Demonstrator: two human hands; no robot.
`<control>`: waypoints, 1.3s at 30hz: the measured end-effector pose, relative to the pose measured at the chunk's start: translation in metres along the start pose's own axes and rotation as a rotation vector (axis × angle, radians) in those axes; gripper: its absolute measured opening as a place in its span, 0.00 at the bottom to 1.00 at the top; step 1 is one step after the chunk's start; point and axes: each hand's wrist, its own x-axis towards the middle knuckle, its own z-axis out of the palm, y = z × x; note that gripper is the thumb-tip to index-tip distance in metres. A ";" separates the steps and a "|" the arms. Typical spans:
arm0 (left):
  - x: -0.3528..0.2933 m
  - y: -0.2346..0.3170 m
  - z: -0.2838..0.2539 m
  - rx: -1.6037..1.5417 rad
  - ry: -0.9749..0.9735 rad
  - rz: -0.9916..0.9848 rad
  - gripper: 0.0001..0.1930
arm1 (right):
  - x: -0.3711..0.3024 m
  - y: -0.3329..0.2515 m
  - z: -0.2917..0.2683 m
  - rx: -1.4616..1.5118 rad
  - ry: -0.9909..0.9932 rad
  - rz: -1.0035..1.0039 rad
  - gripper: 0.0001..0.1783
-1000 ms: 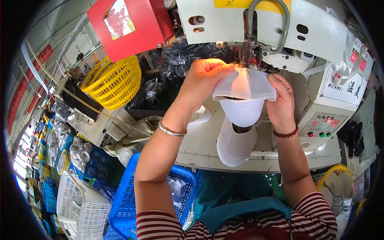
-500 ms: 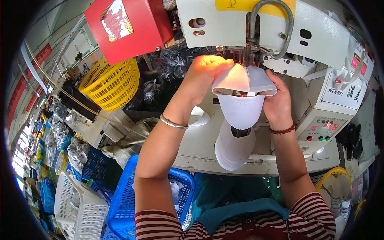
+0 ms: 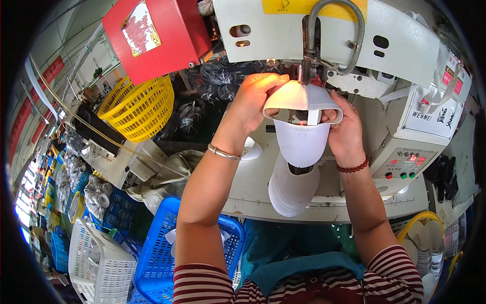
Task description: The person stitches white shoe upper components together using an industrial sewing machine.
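Observation:
Both of my hands hold a white cap (image 3: 302, 144) up under the head of a white machine (image 3: 344, 45). Its brim hangs toward me, and through the head opening show its inside and a white strip. My left hand (image 3: 254, 101), with a silver bangle at the wrist, pinches the crown's left side in bright orange light. At the cap's right edge my right hand (image 3: 348, 126) grips the rim, fingers partly hidden behind it. A metal rod (image 3: 306, 70) comes down at the crown's top; whether it touches cannot be seen. Just below lies a stack of white curved brims (image 3: 291, 190).
A control box (image 3: 405, 167) with buttons and a red display stands at right. At left are a red machine housing (image 3: 157, 38) and a yellow basket (image 3: 139, 111). Blue (image 3: 157, 263) and white (image 3: 101, 263) baskets stand lower left; a yellow-rimmed container (image 3: 422, 223) is lower right.
The cap has tipped so that its head opening faces me more and shows more of the inside and the white strip. Both hands keep their hold. The whole view has shifted slightly.

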 end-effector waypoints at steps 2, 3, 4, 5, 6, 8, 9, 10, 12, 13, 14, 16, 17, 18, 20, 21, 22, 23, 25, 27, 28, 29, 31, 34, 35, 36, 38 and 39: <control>0.001 -0.001 -0.004 -0.005 -0.027 -0.001 0.10 | -0.002 0.000 0.003 -0.016 0.010 -0.002 0.06; 0.001 -0.001 -0.005 -0.013 -0.055 0.000 0.10 | -0.003 -0.001 0.005 -0.035 0.017 -0.005 0.07; 0.001 -0.001 -0.006 -0.012 -0.056 0.000 0.10 | -0.003 -0.001 0.006 -0.034 0.018 -0.007 0.07; 0.001 -0.001 -0.007 -0.022 -0.068 -0.010 0.10 | -0.005 -0.001 0.006 -0.031 0.005 -0.001 0.07; 0.001 -0.001 -0.007 -0.032 -0.081 -0.020 0.10 | -0.005 -0.002 0.006 -0.028 -0.007 0.004 0.07; 0.001 -0.002 -0.005 -0.043 -0.067 -0.026 0.10 | -0.007 -0.002 0.008 -0.034 0.010 0.004 0.07; 0.000 -0.002 -0.004 -0.053 -0.048 -0.031 0.10 | -0.008 -0.002 0.009 -0.038 0.024 0.007 0.08; 0.000 -0.002 -0.003 -0.050 -0.049 -0.029 0.10 | -0.007 -0.002 0.008 -0.036 0.023 0.005 0.08; 0.000 -0.003 0.000 -0.063 -0.001 -0.037 0.10 | -0.006 0.000 0.003 -0.035 -0.007 0.010 0.08; 0.001 -0.004 -0.001 -0.060 -0.003 -0.036 0.10 | -0.007 0.000 0.003 -0.034 -0.007 0.008 0.08; 0.002 -0.006 -0.003 -0.086 -0.033 -0.057 0.11 | -0.008 0.000 0.003 -0.050 0.022 0.012 0.09; 0.006 -0.012 -0.008 -0.108 -0.063 -0.077 0.11 | -0.009 0.001 0.005 -0.064 0.050 0.015 0.09; 0.007 -0.015 -0.009 -0.135 -0.065 -0.081 0.12 | -0.009 0.001 0.006 -0.067 0.080 0.020 0.09; 0.009 -0.018 -0.009 -0.163 -0.068 -0.087 0.12 | -0.010 0.001 0.007 -0.071 0.113 0.025 0.09; 0.010 -0.021 -0.006 -0.171 -0.042 -0.100 0.12 | -0.009 0.003 0.001 -0.072 0.122 0.027 0.09; 0.011 -0.023 -0.003 -0.181 -0.014 -0.113 0.13 | -0.008 0.004 -0.002 -0.076 0.131 0.032 0.08; 0.013 -0.025 -0.003 -0.180 -0.016 -0.113 0.13 | -0.007 0.004 -0.005 -0.076 0.131 0.029 0.08; 0.015 -0.029 -0.005 -0.204 -0.032 -0.127 0.12 | -0.006 0.004 -0.007 -0.083 0.150 0.025 0.08; 0.017 -0.039 -0.014 -0.227 -0.035 -0.145 0.12 | -0.005 0.011 -0.008 -0.087 0.168 0.034 0.09; 0.018 -0.047 -0.028 -0.269 0.043 -0.172 0.11 | -0.001 0.025 -0.008 -0.123 0.194 0.087 0.09; 0.013 -0.051 -0.035 -0.291 0.036 -0.197 0.10 | 0.004 0.034 -0.014 -0.113 0.203 0.093 0.09; 0.007 -0.056 -0.038 -0.314 0.037 -0.217 0.09 | 0.008 0.040 -0.022 -0.102 0.207 0.106 0.09; -0.009 -0.077 -0.036 -0.305 0.032 -0.089 0.08 | -0.008 0.029 -0.005 -0.110 -0.053 0.121 0.16; -0.005 -0.089 -0.022 -0.490 -0.148 -0.183 0.10 | -0.004 0.018 -0.044 -0.220 0.049 0.121 0.17; -0.019 -0.073 -0.009 -0.474 -0.067 -0.217 0.10 | -0.002 0.020 -0.057 -0.298 0.119 0.073 0.18; -0.022 -0.072 -0.006 -0.496 -0.089 -0.153 0.10 | -0.004 0.022 -0.058 -0.321 0.133 0.044 0.18; -0.036 -0.074 -0.010 -0.376 0.033 -0.084 0.09 | -0.007 0.035 -0.072 -0.336 0.123 0.034 0.18; -0.040 -0.080 -0.009 -0.315 0.095 -0.078 0.10 | -0.003 0.047 -0.097 -0.430 0.113 0.019 0.18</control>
